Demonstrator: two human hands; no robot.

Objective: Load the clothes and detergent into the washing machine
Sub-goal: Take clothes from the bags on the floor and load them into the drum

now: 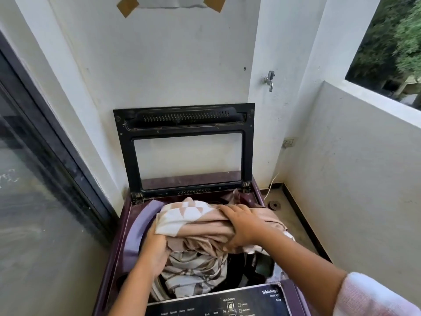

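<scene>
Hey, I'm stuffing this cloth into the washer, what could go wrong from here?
1. The cloth bulges above the drum rim; part drapes over the right edge and may get caught under the lid.
2. Pressing with both the left hand and right hand may pack the load too tightly.

We are reaching both bare forearms forward and down. Our left hand (157,249) is lying lower, fingers curled and partly hidden, closing its grip from the left side. Our right hand (241,226) is lying higher, palm down, fingers spread and bent, pressing from above. A pale pink sleeve (373,295) is covering our right upper arm.
</scene>
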